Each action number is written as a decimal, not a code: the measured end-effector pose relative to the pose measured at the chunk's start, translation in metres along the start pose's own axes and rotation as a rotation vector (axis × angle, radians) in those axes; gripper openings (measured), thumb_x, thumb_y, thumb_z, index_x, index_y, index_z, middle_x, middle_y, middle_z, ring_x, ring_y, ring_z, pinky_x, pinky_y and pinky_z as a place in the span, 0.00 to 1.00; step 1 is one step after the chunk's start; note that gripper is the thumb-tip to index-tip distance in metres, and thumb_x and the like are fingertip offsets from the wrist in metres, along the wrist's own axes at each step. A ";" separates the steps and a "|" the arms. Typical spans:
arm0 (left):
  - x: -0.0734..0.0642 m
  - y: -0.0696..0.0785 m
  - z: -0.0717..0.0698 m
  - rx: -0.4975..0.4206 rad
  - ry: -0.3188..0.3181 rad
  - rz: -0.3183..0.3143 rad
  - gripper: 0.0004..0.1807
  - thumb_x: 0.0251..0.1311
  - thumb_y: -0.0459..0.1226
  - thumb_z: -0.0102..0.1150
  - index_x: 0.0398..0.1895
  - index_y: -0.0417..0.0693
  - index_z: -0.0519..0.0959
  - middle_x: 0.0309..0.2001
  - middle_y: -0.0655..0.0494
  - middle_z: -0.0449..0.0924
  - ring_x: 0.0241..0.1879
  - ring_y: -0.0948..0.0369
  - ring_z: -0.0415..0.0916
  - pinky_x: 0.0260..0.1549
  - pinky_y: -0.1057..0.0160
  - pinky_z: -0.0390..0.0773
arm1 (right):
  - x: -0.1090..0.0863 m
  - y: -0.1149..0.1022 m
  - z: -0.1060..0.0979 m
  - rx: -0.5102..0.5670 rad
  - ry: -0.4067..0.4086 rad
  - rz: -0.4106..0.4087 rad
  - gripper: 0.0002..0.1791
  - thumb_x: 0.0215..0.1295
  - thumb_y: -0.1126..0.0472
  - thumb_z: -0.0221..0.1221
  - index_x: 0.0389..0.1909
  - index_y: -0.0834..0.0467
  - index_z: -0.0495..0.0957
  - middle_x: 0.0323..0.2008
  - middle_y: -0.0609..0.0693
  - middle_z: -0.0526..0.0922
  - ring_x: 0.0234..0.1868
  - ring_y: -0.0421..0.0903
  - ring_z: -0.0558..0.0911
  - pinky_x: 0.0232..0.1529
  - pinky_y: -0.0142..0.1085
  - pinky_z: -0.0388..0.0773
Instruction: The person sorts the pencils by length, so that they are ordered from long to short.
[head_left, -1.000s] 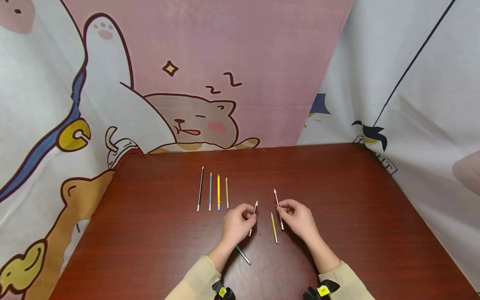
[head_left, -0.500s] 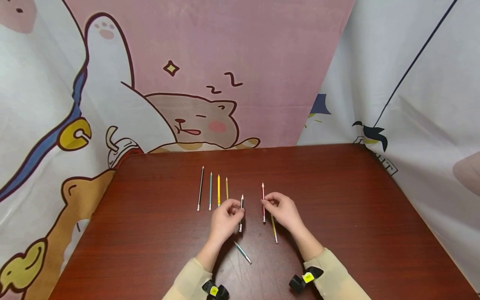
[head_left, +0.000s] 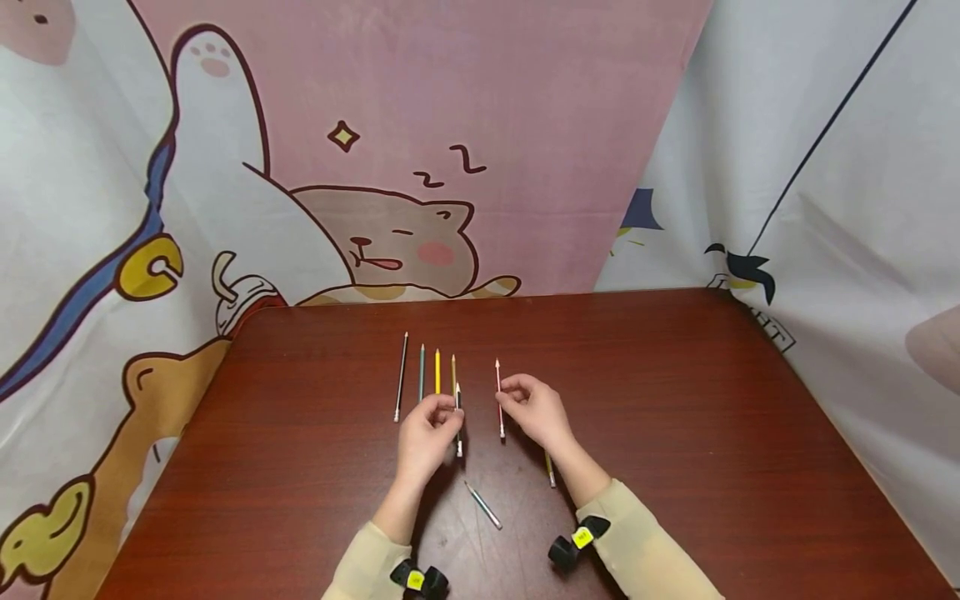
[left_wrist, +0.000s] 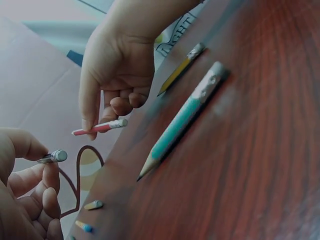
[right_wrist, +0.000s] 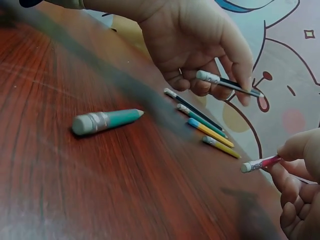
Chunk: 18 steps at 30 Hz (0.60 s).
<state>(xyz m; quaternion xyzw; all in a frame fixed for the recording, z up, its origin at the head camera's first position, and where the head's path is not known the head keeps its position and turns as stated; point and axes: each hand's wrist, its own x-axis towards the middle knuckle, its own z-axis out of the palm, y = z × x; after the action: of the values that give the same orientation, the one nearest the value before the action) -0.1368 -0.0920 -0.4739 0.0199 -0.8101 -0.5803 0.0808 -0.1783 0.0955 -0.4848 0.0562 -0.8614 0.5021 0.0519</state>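
Observation:
My left hand pinches a black pencil between thumb and finger, point away from me and eraser end toward me. Just right of it, my right hand pinches a red pencil the same way. Both pencils look raised off the table in the wrist views. Beyond my left hand lies a row of pencils: a black one, a teal one, a yellow one and a dull gold one. My left hand hides the lower ends of some of them.
A short green pencil lies slanted on the brown table, between my forearms. Under my right wrist shows the end of another yellow pencil. A printed cloth hangs behind the table's far edge.
Both hands have moved left and slightly away from me, carrying the black and red pencils toward the row. My right wrist now covers part of the loose yellow pencil.

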 end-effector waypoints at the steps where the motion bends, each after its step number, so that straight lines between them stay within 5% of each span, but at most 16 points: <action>1: 0.000 0.000 -0.001 -0.004 0.009 -0.001 0.07 0.55 0.31 0.65 0.38 0.39 0.83 0.24 0.55 0.81 0.23 0.65 0.71 0.24 0.68 0.69 | 0.001 0.000 0.002 -0.011 0.001 -0.002 0.08 0.59 0.62 0.67 0.37 0.60 0.83 0.29 0.49 0.86 0.32 0.44 0.83 0.36 0.38 0.77; 18: 0.005 -0.010 -0.017 0.114 0.072 0.039 0.07 0.53 0.33 0.67 0.36 0.41 0.84 0.22 0.57 0.80 0.22 0.66 0.71 0.25 0.65 0.71 | 0.022 -0.008 0.031 -0.169 -0.013 0.079 0.09 0.59 0.55 0.67 0.37 0.55 0.85 0.28 0.44 0.84 0.32 0.44 0.82 0.34 0.41 0.75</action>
<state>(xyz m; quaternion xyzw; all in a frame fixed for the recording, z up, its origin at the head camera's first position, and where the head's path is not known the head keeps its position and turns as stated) -0.1395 -0.1121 -0.4772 0.0296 -0.8386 -0.5305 0.1200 -0.1996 0.0638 -0.4903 0.0208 -0.9027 0.4287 0.0310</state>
